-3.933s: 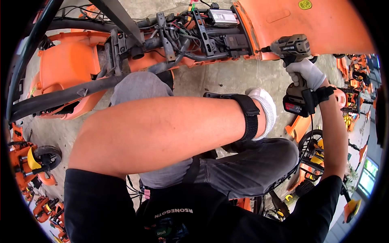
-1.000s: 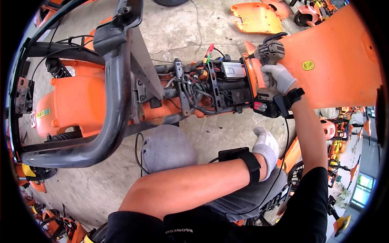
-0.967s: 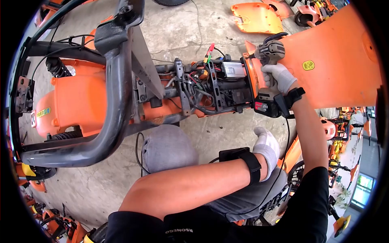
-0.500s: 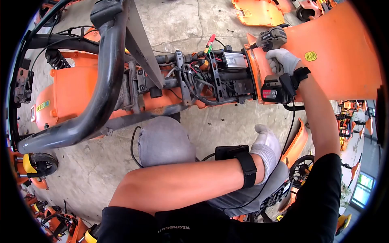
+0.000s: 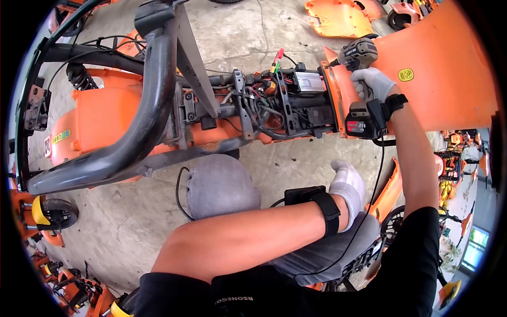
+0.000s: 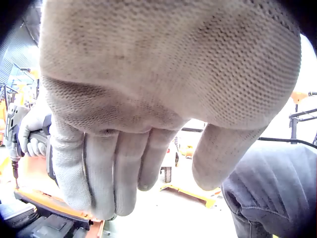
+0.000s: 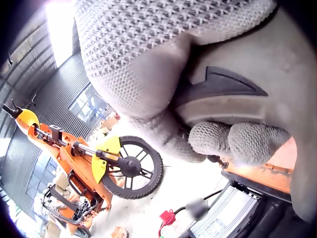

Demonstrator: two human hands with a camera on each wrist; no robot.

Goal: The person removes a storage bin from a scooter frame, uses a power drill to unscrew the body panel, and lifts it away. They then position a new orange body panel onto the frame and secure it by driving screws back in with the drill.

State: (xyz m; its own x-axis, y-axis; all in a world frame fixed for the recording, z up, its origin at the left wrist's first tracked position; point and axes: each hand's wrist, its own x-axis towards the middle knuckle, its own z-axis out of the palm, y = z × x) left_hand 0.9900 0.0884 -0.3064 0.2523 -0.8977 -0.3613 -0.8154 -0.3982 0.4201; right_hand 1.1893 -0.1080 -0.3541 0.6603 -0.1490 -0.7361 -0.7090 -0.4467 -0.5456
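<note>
Wearing a white knit glove, my right hand (image 5: pixel 376 83) grips a cordless drill (image 5: pixel 359 54) by its handle. The drill's bit meets the edge of a large orange body panel (image 5: pixel 438 68), near its far corner. In the right wrist view, gloved fingers (image 7: pixel 257 143) curl round the handle. My left hand (image 5: pixel 348 182), gloved too, hovers over my bent leg and holds nothing. Its fingers (image 6: pixel 101 168) hang nearly straight in the left wrist view, thumb apart. Beside the panel edge lie a silver controller box (image 5: pixel 307 81) and wiring (image 5: pixel 264 90) in the vehicle frame.
A thick black frame tube (image 5: pixel 142 121) arches over the left side. My knee (image 5: pixel 222 187) is close to the chassis. A thin cable (image 5: pixel 376 185) trails from my right wrist. Loose orange panels (image 5: pixel 338 20) lie on the concrete floor (image 5: pixel 227 39); several orange vehicles stand around.
Since the oldest frame, my right hand has carried the drill from the panel's near corner to its far corner. Over the last second it stays there while the view shifts slightly. My left hand stays empty.
</note>
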